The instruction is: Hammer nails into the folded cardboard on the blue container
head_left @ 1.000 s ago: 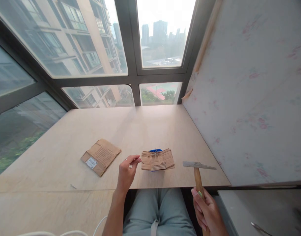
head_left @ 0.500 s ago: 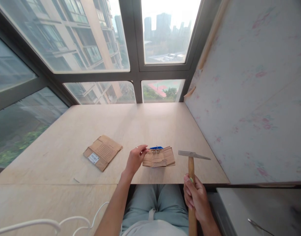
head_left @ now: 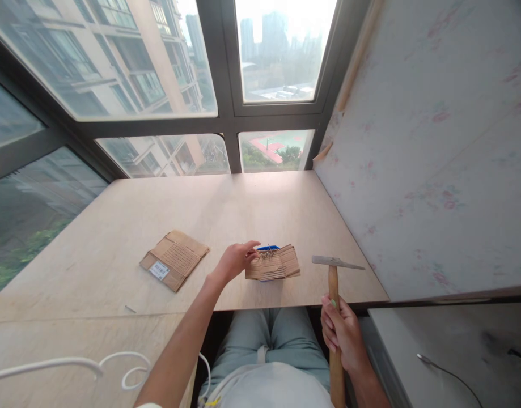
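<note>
My right hand [head_left: 342, 331] is wrapped round the wooden handle of a hammer [head_left: 333, 282], its metal head raised and pointing away from me at the table's right front. At the left edge of a folded, layered piece of cardboard [head_left: 269, 270], my left hand [head_left: 237, 259] has its thumb and lower fingers closed on the edge, the index finger stretched out above. Several nails [head_left: 267, 255] show along the cardboard's far side. A blue object [head_left: 267, 248] peeks out behind and under the cardboard; most of it is hidden.
Left of my hand lies another flattened cardboard piece [head_left: 175, 259] with a white label. A single nail [head_left: 130, 309] rests near the seam of the wooden table [head_left: 158, 204]. White cable [head_left: 51, 362] loops at lower left. A patterned wall [head_left: 434, 170] bounds the right, windows the back.
The view has shifted slightly. My left hand's index finger has stretched out over the cardboard's left far corner. The hammer stays raised in my right hand.
</note>
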`<state>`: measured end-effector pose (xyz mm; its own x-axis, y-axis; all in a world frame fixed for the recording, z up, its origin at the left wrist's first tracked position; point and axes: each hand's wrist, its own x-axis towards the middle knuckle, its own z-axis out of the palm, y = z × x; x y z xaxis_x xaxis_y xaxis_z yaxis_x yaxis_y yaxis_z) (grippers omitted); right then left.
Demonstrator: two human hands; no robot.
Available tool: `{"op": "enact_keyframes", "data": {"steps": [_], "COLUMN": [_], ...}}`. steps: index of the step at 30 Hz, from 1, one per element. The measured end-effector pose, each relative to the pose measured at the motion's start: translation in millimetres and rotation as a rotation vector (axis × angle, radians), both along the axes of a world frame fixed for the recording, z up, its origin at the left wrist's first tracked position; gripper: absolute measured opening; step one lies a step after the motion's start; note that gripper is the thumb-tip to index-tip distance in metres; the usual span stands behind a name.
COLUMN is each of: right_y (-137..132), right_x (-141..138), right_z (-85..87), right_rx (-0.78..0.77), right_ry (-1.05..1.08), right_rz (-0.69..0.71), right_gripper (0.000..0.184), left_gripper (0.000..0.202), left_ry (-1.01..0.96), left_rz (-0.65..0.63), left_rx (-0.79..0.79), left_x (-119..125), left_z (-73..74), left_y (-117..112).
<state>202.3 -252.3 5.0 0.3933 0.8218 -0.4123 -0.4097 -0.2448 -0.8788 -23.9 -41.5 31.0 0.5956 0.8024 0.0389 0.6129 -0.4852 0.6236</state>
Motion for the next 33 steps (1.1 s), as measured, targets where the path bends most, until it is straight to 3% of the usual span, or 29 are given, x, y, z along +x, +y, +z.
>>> {"op": "enact_keyframes", "data": {"steps": [5, 12, 20, 33], "right_y": [-1.9, -5.9, -8.7, -6.2], "right_x": [-1.2, -4.0, -2.5, -0.8], "right_z": [-0.1, -4.1, -4.5, -10.0], "right_rx": [0.000, -0.012, -0.026, -0.034], "right_ry": [-0.001, 0.004, 0.012, 0.042], "right_rz": [0.006, 0.032, 0.028, 0.027], "right_gripper": [0.049, 0.049, 0.048, 0.049], "left_gripper": [0.035, 0.042, 0.036, 0.036], "left_ry": [0.065, 0.027, 0.018, 0.134], "left_rz": [-0.079, -0.106, -0.118, -0.177], "left_rx": [0.028, -0.009, -0.037, 0.004], "left_x": [5.1, 7.7, 11.3, 15.2], "left_z": [7.1, 6.3, 2.9, 12.4], "left_y": [9.5, 17.6, 17.8, 22.4]}}
